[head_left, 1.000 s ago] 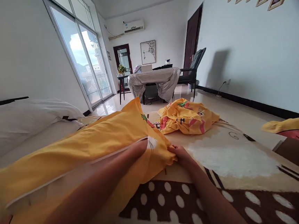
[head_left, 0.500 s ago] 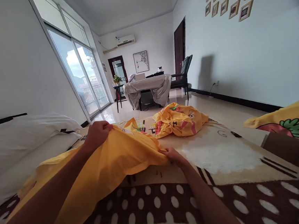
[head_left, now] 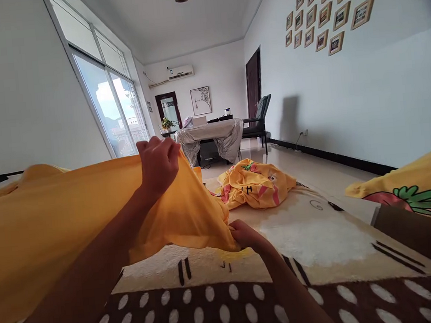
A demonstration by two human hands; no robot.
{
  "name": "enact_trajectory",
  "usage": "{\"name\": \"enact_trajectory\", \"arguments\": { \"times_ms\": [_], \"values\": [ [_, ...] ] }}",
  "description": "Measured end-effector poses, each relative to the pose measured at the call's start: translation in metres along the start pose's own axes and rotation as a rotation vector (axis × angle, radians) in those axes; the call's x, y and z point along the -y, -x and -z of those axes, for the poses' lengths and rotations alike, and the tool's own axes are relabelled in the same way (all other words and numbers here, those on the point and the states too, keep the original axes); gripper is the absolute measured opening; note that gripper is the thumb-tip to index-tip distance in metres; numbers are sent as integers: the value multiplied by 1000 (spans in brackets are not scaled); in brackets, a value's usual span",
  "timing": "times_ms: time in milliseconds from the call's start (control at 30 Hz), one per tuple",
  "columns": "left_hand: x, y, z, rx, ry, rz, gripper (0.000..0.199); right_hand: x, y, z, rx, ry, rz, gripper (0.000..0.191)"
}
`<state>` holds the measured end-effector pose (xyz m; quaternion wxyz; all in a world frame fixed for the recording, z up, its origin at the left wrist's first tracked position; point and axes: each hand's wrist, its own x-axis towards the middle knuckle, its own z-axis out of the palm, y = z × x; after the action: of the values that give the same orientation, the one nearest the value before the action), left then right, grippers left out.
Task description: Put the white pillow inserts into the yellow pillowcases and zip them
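Observation:
A large yellow cloth point(head_left: 65, 215) stretches from the left edge of the view across to both hands; whether it is a garment or a cover I cannot tell. My left hand point(head_left: 158, 161) is closed on its upper edge, raised above the bed. Lower and to the right, my right hand point(head_left: 248, 236) pinches a corner of the same cloth close to the blanket point(head_left: 319, 228). Between the hands the fabric hangs taut in folds. Just beyond them lies a crumpled yellow bundle point(head_left: 258, 183) with cartoon prints.
At the right, another yellow printed cloth point(head_left: 428, 173) lies over a brown box point(head_left: 409, 225). Farther back stand a covered table point(head_left: 213, 130), a black chair point(head_left: 260, 120) and a small plant point(head_left: 167, 124). A glass sliding door point(head_left: 114, 105) is on the left.
My left hand has risen and moved slightly right, lifting the cloth so it spreads across the left side and covers the white pillows. The right hand keeps its pinch, a little lower.

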<state>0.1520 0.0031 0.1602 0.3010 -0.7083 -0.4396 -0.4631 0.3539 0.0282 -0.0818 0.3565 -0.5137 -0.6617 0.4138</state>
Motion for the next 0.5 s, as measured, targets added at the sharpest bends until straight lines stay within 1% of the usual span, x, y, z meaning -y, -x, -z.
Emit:
{"name": "enact_trajectory", "arguments": {
  "times_ms": [67,100,200,267,300,333,367,433,467,500],
  "values": [
    [13,11,-6,112,-21,8,27,-3,0,15,-104,76,-25,32],
    [22,17,-8,194,-28,48,27,-4,1,24,-161,107,-34,34],
    [53,45,-12,466,-40,247,28,-7,8,54,-294,153,-54,35],
    [73,74,-8,583,-39,346,24,-11,13,67,-326,165,-68,35],
    [84,92,-2,609,-37,367,22,-14,15,71,-326,172,-80,36],
    [95,111,6,621,-46,385,24,-18,17,74,-316,182,-95,37],
    [107,132,17,624,-43,379,32,-23,18,75,-296,194,-116,39],
    [137,177,47,508,-95,353,43,-33,20,75,-236,218,-162,40],
    [155,200,66,460,-169,344,45,-37,20,75,-201,228,-180,39],
    [174,223,85,411,-263,385,44,-40,20,75,-166,237,-191,36]
  ]
}}
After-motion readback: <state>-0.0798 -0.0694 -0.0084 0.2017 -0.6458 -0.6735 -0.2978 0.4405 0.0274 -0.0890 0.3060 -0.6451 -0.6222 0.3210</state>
